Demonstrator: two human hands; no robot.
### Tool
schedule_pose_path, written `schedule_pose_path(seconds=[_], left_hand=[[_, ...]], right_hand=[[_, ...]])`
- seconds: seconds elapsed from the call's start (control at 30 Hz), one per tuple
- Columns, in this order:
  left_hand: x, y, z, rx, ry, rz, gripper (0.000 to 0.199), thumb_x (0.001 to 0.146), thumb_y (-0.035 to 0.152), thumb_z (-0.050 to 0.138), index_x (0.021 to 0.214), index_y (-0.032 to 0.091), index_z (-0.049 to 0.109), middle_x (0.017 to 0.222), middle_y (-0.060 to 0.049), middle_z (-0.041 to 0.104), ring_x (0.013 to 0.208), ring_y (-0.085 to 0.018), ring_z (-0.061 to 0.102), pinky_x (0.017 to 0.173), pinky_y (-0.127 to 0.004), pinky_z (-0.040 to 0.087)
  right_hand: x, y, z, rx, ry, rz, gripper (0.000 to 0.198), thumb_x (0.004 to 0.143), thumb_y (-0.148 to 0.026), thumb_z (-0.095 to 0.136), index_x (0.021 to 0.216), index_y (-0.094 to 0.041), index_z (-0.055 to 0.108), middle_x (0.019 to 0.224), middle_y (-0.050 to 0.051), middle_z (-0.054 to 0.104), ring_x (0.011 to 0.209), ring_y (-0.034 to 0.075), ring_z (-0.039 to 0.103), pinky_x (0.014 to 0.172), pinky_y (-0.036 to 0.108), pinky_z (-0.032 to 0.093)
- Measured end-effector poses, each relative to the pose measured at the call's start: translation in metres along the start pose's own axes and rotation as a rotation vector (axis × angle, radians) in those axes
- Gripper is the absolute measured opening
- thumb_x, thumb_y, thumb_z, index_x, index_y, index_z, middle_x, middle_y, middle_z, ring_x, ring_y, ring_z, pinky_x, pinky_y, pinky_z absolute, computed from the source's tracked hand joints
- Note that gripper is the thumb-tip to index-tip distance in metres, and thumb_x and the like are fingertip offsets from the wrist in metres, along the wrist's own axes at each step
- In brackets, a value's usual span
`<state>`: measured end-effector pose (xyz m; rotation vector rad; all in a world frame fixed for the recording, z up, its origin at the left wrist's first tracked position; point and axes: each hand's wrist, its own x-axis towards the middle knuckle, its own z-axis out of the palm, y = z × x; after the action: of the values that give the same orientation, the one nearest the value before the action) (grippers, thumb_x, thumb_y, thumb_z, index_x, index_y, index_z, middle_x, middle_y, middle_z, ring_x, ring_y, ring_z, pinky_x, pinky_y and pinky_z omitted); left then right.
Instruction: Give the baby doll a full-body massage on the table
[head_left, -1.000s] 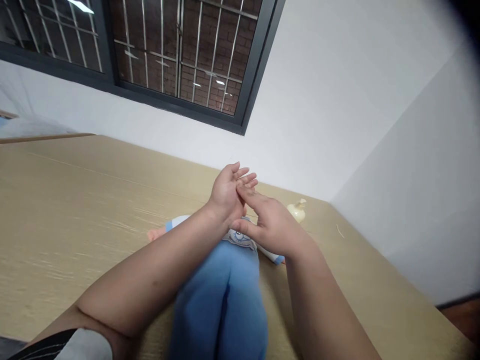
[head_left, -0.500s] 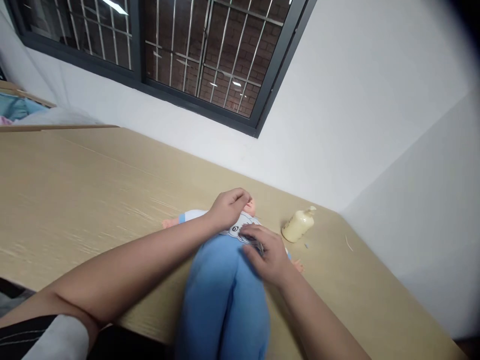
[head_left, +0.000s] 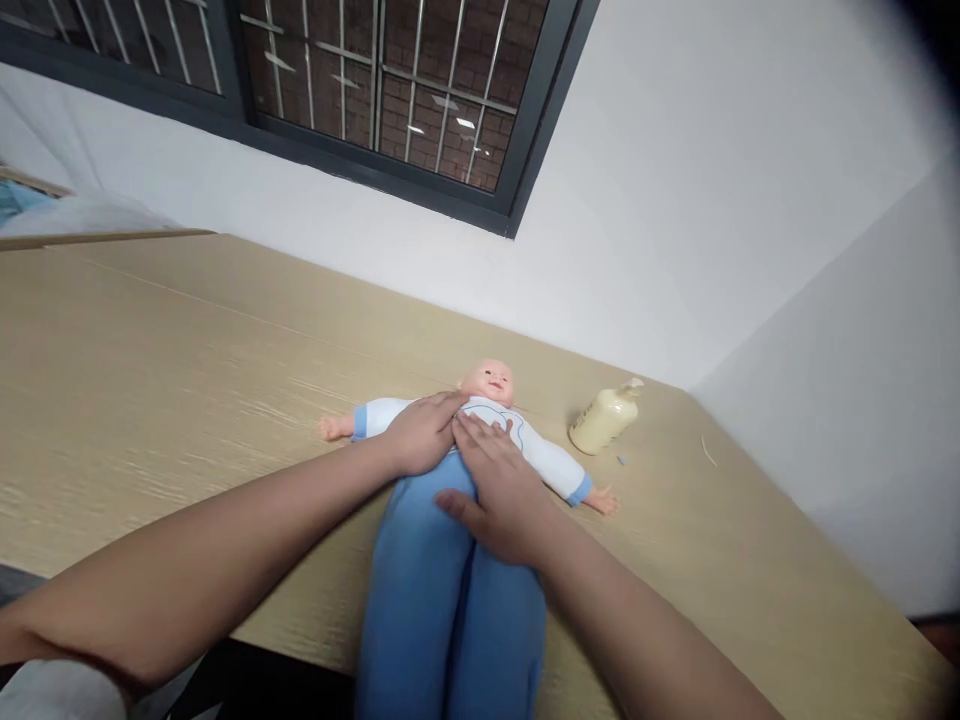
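White walls (head_left: 705, 190) and a barred window (head_left: 382, 85) rise beyond the far edge of a wood-toned tabletop (head_left: 202, 350). On it a doll (head_left: 427, 520) lies on its back, head near the far edge, arms spread, legs in blue trousers (head_left: 416, 610) running toward the near edge and out of view. Both bare hands rest on its white top (head_left: 551, 455), gripping nothing: the left hand (head_left: 427, 435) slants across one side of the chest, and the right hand (head_left: 499, 485) lies over the middle, thumb out toward the trousers. Their fingertips meet or nearly meet below the chin; how hard they press cannot be told. For good contact, flat palms and relaxed fingers seem best, with light, equal weight on either side so the body stays square. Fingertips are better off the neck, and the cloth may bunch if pushed. A cream pump bottle (head_left: 600, 422) leans near the far right corner, well clear of both hands
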<state>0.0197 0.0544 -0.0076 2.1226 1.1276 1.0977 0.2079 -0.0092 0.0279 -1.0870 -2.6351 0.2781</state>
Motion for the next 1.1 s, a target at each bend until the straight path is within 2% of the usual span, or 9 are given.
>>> schedule_pose_path(seconds=[0.17,0.27,0.37,0.57,0.73,0.8,0.9,1.0,1.1], left_hand=[[0.001,0.003,-0.001,0.01,-0.015,-0.067,0.046,0.093,0.045,0.054,0.134,0.026,0.063,0.141,-0.007,0.061,0.136,-0.028,0.05,0.118,-0.042,0.03],[0.002,0.004,-0.002,0.046,-0.048,-0.072,0.049,0.095,0.043,0.051,0.14,0.026,0.058,0.146,-0.007,0.057,0.138,-0.028,0.046,0.119,-0.045,0.027],[0.002,0.004,-0.003,0.028,-0.029,-0.096,0.049,0.094,0.043,0.052,0.139,0.026,0.059,0.144,-0.008,0.058,0.137,-0.03,0.047,0.118,-0.046,0.028],[0.003,-0.001,-0.003,0.026,0.024,-0.117,0.052,0.093,0.048,0.053,0.138,0.022,0.06,0.143,-0.012,0.058,0.135,-0.033,0.049,0.115,-0.047,0.032],[-0.008,0.024,-0.006,0.026,0.162,0.049,0.05,0.091,0.043,0.058,0.136,0.023,0.061,0.141,-0.013,0.059,0.134,-0.031,0.05,0.115,-0.045,0.034],[-0.017,0.046,-0.004,0.063,0.067,0.278,0.048,0.089,0.037,0.062,0.136,0.026,0.061,0.143,-0.01,0.058,0.138,-0.03,0.047,0.119,-0.044,0.03],[-0.028,0.073,0.005,0.145,-0.246,0.501,0.059,0.088,0.038,0.065,0.145,0.029,0.052,0.142,-0.009,0.06,0.137,-0.029,0.049,0.125,-0.046,0.019],[-0.028,0.081,0.012,0.276,-0.383,0.408,0.069,0.086,0.041,0.065,0.15,0.023,0.046,0.151,-0.012,0.05,0.143,-0.033,0.042,0.124,-0.051,0.019],[-0.023,0.073,0.014,0.391,-0.368,0.219,0.079,0.087,0.048,0.062,0.154,0.015,0.038,0.161,-0.015,0.032,0.15,-0.034,0.028,0.124,-0.052,0.02]], right_hand=[[-0.001,0.051,-0.004,0.122,0.054,0.122,0.059,0.103,-0.057,0.033,0.155,-0.03,0.033,0.166,0.006,0.022,0.155,0.027,0.014,0.124,0.06,0.014],[-0.004,0.077,-0.008,0.188,0.028,0.172,0.066,0.099,-0.061,0.04,0.158,-0.034,0.025,0.168,0.005,0.013,0.156,0.028,0.009,0.123,0.061,0.014],[-0.008,0.091,-0.016,0.199,-0.045,0.189,0.078,0.095,-0.064,0.049,0.159,-0.033,0.017,0.167,0.009,0.017,0.155,0.033,0.009,0.122,0.066,0.012],[-0.016,0.1,-0.036,0.405,-0.145,0.166,0.087,0.089,-0.061,0.063,0.159,-0.035,0.018,0.167,0.004,0.021,0.152,0.03,0.026,0.122,0.055,0.027],[-0.017,0.107,-0.037,0.538,-0.161,0.129,0.095,0.083,-0.056,0.072,0.159,-0.034,0.019,0.164,0.005,0.029,0.148,0.029,0.035,0.12,0.051,0.032],[-0.016,0.109,-0.034,0.563,-0.151,0.113,0.101,0.081,-0.056,0.075,0.159,-0.032,0.016,0.162,0.007,0.032,0.146,0.03,0.039,0.118,0.051,0.035],[-0.015,0.11,-0.028,0.517,-0.126,0.126,0.108,0.077,-0.055,0.078,0.16,-0.032,0.012,0.164,0.008,0.029,0.147,0.032,0.037,0.118,0.053,0.034],[-0.014,0.111,-0.026,0.493,-0.122,0.141,0.111,0.075,-0.054,0.08,0.16,-0.034,0.012,0.166,0.006,0.023,0.15,0.032,0.029,0.122,0.053,0.028],[-0.014,0.11,-0.027,0.538,-0.149,0.136,0.11,0.075,-0.054,0.081,0.16,-0.035,0.014,0.165,0.004,0.025,0.15,0.033,0.03,0.122,0.052,0.027]])
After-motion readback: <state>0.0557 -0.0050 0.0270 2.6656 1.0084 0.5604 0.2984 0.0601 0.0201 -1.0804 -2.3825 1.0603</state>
